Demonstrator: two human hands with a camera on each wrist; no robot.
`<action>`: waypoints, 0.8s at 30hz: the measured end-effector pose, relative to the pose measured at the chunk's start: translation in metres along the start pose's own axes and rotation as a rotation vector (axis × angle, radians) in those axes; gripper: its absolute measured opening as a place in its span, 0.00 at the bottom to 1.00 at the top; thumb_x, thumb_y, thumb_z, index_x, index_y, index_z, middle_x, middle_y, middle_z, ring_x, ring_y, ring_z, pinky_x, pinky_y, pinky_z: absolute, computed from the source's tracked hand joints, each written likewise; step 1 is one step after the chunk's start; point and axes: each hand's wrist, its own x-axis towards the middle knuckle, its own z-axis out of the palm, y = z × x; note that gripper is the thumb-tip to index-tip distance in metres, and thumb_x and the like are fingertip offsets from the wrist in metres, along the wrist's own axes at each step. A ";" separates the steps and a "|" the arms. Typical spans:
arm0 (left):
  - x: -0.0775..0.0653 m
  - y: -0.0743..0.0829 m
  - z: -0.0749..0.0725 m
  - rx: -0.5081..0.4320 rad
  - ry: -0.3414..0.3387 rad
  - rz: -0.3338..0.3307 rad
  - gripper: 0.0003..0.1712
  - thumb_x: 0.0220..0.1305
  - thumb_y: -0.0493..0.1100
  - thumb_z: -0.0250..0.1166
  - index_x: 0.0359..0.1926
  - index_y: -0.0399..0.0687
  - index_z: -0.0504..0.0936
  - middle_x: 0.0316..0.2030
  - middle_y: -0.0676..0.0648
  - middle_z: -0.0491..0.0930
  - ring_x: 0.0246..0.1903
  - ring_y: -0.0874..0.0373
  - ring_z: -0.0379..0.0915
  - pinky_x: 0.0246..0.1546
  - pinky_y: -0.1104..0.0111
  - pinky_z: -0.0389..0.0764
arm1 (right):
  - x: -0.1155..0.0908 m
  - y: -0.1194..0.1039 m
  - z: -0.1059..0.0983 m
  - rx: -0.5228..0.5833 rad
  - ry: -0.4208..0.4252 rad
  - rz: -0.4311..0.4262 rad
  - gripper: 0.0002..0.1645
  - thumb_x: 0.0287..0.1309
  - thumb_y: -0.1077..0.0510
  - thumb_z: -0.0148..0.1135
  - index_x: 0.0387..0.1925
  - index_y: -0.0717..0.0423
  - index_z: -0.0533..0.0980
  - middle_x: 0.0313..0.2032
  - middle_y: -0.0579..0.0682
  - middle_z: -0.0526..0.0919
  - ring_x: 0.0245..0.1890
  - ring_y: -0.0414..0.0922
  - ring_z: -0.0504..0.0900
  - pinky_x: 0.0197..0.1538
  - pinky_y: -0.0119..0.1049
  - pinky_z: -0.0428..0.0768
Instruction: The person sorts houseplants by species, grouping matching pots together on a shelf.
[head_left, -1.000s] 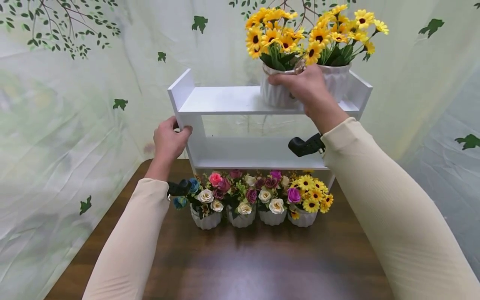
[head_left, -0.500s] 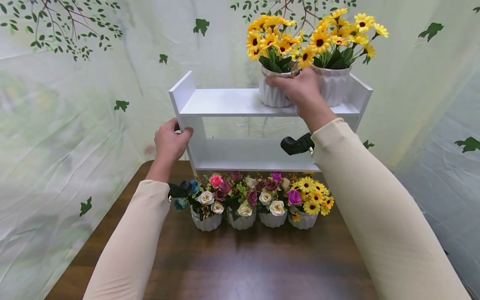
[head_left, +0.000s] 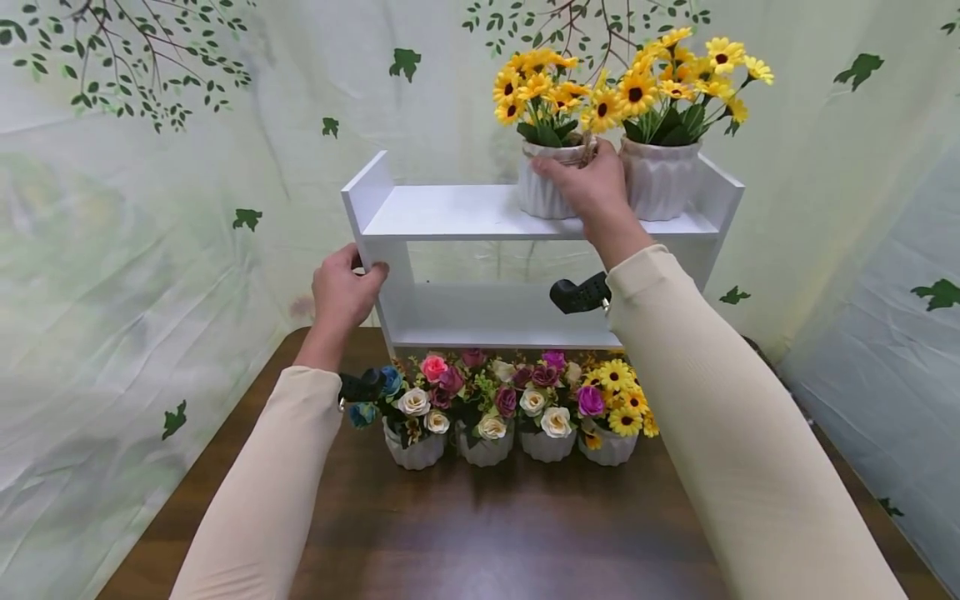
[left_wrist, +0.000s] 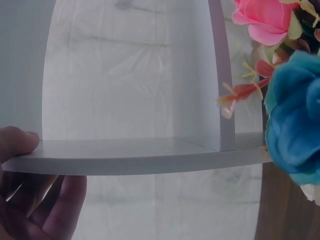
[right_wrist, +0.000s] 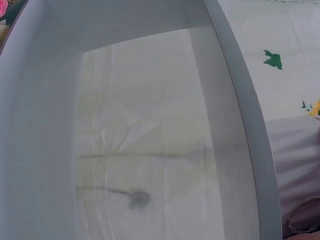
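On the right of the top board of a white shelf rack (head_left: 450, 212) stand two white ribbed pots of yellow artificial daisies. My right hand (head_left: 592, 187) grips the left daisy pot (head_left: 538, 187), thumb at its front and fingers toward its right side, partly hidden. The right daisy pot (head_left: 660, 179) stands beside that hand, against the rack's right end. In the right wrist view, part of the held pot (right_wrist: 297, 170) shows at the right edge. My left hand (head_left: 341, 287) holds the rack's left side panel (left_wrist: 140, 166), thumb on one face and fingers on the other.
Several potted artificial flowers stand in a row before the rack's foot: a blue-and-pink rose pot (head_left: 415, 450), two more rose pots (head_left: 486, 446), and a yellow daisy pot (head_left: 609, 446). The middle board (head_left: 480, 321) spans behind them. A brown table (head_left: 480, 533) carries everything.
My right hand and forearm have shifted a little left, still around the left daisy pot. More of the right pot's side now shows. My left hand keeps its hold on the panel.
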 end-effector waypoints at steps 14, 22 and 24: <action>-0.003 0.000 -0.002 -0.004 -0.008 -0.013 0.27 0.66 0.47 0.56 0.62 0.39 0.76 0.60 0.36 0.79 0.56 0.39 0.78 0.55 0.46 0.80 | -0.029 0.004 -0.006 -0.302 0.012 -0.111 0.64 0.58 0.42 0.66 0.79 0.48 0.33 0.80 0.46 0.42 0.79 0.40 0.45 0.77 0.32 0.54; -0.002 0.002 -0.001 -0.003 -0.018 -0.014 0.27 0.67 0.48 0.56 0.63 0.40 0.75 0.61 0.36 0.78 0.56 0.39 0.78 0.56 0.46 0.79 | -0.096 0.040 -0.040 -0.151 -0.013 -0.500 0.40 0.60 0.60 0.64 0.71 0.59 0.59 0.64 0.59 0.72 0.66 0.51 0.71 0.71 0.41 0.70; -0.002 0.003 -0.001 0.001 -0.023 -0.020 0.27 0.67 0.48 0.55 0.63 0.40 0.75 0.60 0.36 0.78 0.56 0.39 0.77 0.56 0.46 0.79 | -0.112 0.058 -0.052 -0.159 -0.052 -0.503 0.37 0.61 0.61 0.63 0.69 0.61 0.61 0.61 0.60 0.74 0.63 0.52 0.73 0.67 0.43 0.73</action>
